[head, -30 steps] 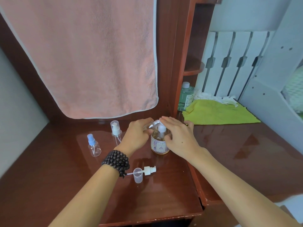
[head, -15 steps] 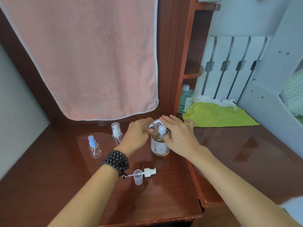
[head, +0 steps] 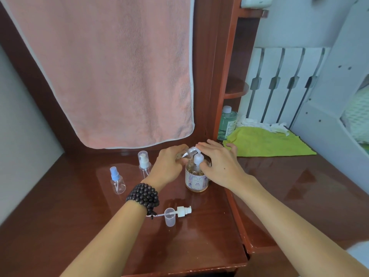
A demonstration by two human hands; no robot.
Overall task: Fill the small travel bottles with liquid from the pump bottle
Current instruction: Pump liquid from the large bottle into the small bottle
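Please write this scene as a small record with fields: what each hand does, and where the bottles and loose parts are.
left hand: holds a tilted open small bottle, neck at the pump spout
right hand: on the pump bottle, fingers over its pump head
blue-top bottle: upright, left on the table
white-top bottle: upright, capped, behind it
loose pump: lying near the table's front
loose cap: beside the loose pump
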